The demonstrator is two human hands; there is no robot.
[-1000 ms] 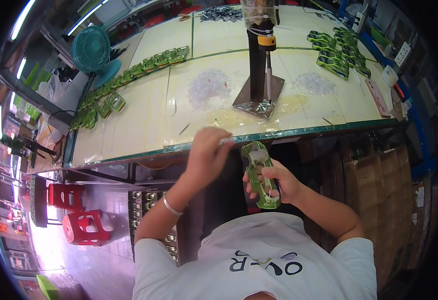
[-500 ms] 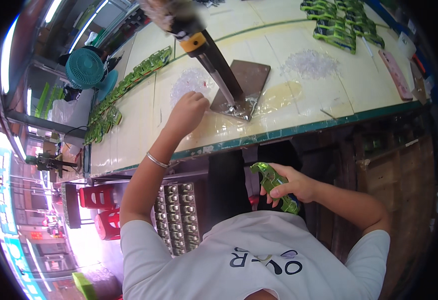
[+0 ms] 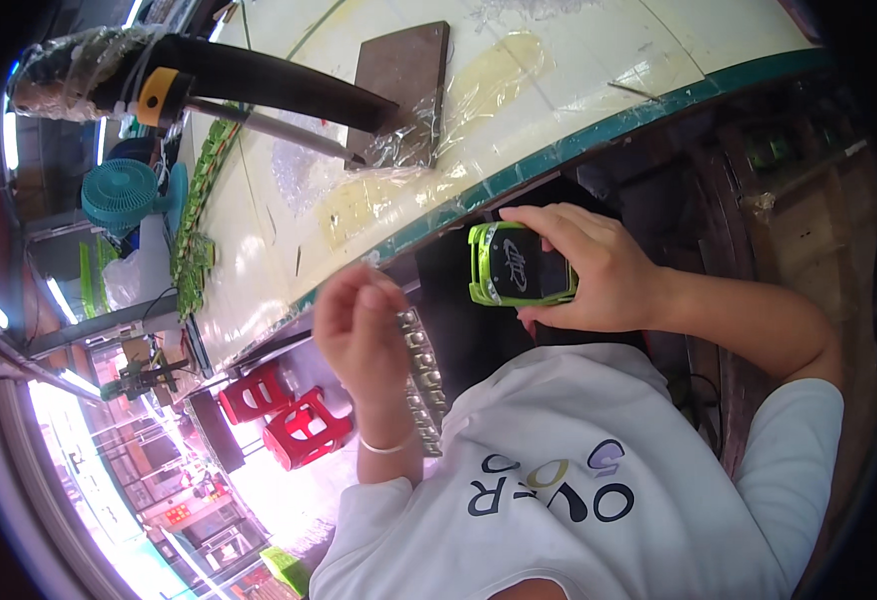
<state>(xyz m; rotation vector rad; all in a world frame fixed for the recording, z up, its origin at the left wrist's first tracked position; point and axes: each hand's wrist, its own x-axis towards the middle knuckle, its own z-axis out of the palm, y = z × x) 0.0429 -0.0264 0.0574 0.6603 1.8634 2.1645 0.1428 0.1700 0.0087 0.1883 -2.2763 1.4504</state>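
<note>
My right hand (image 3: 604,270) grips a bright green toy car body (image 3: 481,262) with a black panel and silver markings, held over my lap just off the table's edge. My left hand (image 3: 364,325) is raised to its left, apart from it. Its fingertips pinch a small clear plastic piece (image 3: 372,258), partly blurred. Beyond that hand, a pile of similar clear pieces (image 3: 301,175) lies on the table (image 3: 249,250). A brown board (image 3: 399,65) rests there too, under the tip of a metal rod (image 3: 269,128) fixed to a black arm (image 3: 284,75) with an orange collar.
A row of green car bodies (image 3: 195,250) lines the table's left side, near a teal fan (image 3: 119,192). Red stools (image 3: 306,428) stand on the floor at left. Beside my lap is a tray of shiny parts (image 3: 425,385). A thin stick (image 3: 636,91) lies near the table edge.
My left hand has come back from the clear pile to near my lap, with a small clear piece. The right hand has raised and turned the car body. My view has shifted.
</note>
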